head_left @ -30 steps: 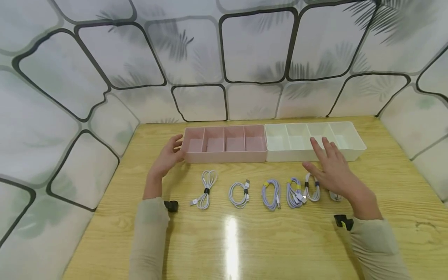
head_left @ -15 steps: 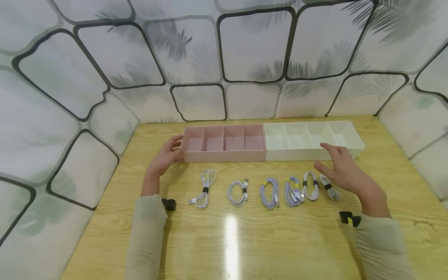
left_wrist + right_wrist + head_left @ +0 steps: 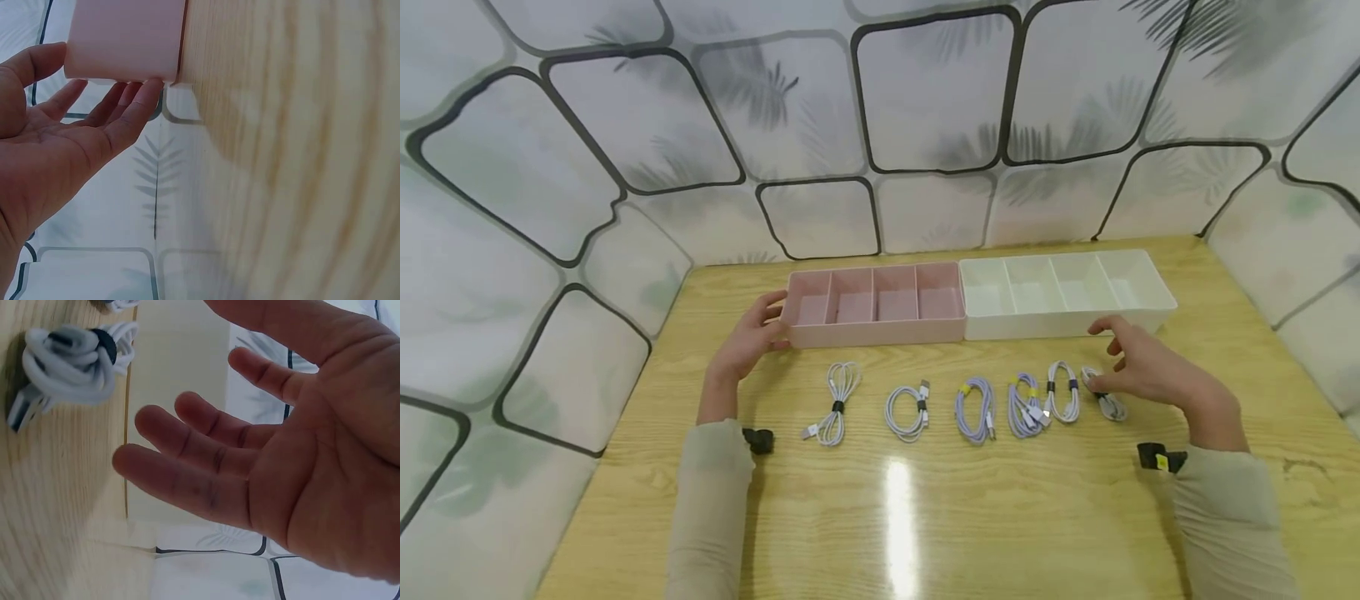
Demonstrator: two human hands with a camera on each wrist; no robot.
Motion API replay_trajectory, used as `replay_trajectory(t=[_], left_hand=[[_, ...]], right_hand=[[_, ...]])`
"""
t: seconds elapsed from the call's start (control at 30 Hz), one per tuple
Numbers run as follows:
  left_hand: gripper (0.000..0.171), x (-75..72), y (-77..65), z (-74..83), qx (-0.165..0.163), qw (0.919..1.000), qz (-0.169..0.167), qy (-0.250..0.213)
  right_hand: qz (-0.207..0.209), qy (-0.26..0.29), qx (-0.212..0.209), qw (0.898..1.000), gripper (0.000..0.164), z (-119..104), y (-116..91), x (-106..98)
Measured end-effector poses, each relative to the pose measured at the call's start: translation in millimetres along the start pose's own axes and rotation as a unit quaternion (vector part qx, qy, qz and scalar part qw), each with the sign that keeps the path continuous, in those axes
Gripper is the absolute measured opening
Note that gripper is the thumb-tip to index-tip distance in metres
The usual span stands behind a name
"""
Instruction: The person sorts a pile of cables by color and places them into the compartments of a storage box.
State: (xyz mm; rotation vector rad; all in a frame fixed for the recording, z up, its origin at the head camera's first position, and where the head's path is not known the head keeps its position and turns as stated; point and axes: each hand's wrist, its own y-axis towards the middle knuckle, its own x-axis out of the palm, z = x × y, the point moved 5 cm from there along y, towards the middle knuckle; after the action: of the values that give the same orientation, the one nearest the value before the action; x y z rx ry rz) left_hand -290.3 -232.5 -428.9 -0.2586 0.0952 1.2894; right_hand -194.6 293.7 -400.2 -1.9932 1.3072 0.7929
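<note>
My left hand (image 3: pixel 749 337) touches the left end of the pink divided box (image 3: pixel 880 335). In the left wrist view its fingertips rest along the end wall of the box, with the thumb at one edge. Over the rightmost white cable bundle (image 3: pixel 1108 406) my right hand (image 3: pixel 1153 367) hovers, fingers loosely bent and apart, holding nothing. The right wrist view shows that coiled cable (image 3: pixel 69 365), with a black tie and a metal plug, apart from the fingers. A white divided box (image 3: pixel 1067 325) stands end to end with the pink one, behind the right hand.
In a row before the boxes lie a long white cable (image 3: pixel 837 407), a small white coil (image 3: pixel 907 414), two lilac cables (image 3: pixel 974 411) with yellow ties and another white cable (image 3: pixel 1063 392). Patterned fabric (image 3: pixel 936 92) rises behind the wooden table (image 3: pixel 820 517).
My right hand has drawn back from over the white box and dropped down and right to the rightmost cable. The left hand stays against the pink box. The view has shifted slightly.
</note>
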Motion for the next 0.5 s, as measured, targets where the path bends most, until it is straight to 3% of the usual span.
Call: replay_trajectory(t=[0.27, 0.5], left_hand=[[0.065, 0.7, -0.1, -0.2, -0.007, 1.0, -0.002, 0.005], [0.065, -1.7, 2.2, -3.2, -0.011, 0.9998, -0.001, 0.015]], right_hand=[[-0.069, 0.045, 0.054, 0.995, 0.073, 19.5, -4.1, 5.4], [-0.082, 0.081, 0.061, 0.991, 0.078, 34.8, -2.2, 12.8]])
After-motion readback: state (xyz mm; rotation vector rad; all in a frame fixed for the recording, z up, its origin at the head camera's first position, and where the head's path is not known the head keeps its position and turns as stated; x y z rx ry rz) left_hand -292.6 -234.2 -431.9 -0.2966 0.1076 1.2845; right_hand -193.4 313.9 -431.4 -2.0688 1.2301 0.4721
